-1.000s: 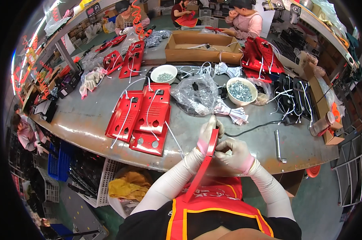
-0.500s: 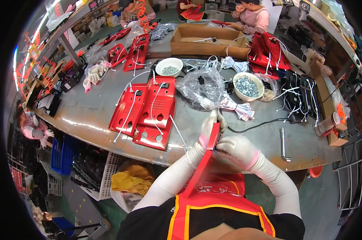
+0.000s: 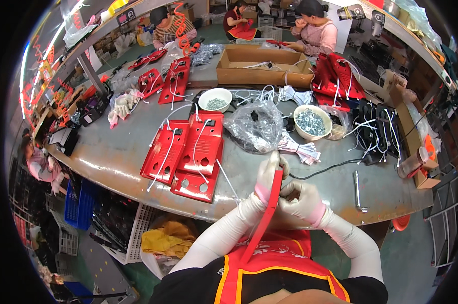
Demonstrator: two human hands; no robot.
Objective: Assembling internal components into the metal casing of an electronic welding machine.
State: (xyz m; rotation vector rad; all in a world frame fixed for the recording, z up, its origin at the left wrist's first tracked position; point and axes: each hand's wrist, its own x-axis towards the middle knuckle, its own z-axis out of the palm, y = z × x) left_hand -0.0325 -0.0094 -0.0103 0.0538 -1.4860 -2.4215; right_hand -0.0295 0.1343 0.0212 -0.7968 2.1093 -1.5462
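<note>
A red sheet-metal panel stands on edge in front of my apron, seen almost edge-on. My gloved left hand grips it near its far end. Close to the panel's right face is my gloved right hand, its fingers curled together; anything inside them is hidden. Left of my hands, two red panels with holes, black switches and white cables lie overlapped on the metal table. Beyond my left hand sits a clear plastic bag of dark parts. A bundle of white cable ties or leads lies beside it.
Two white bowls hold small fasteners: one bowl at left, another at right. A socket wrench lies near the front right edge. Farther back are a cardboard box and more red panels. Several people sit beyond.
The view has tilted up slightly, so the table appears lower. My right hand's fingers have curled more, beside the panel. My left hand keeps its grip.
</note>
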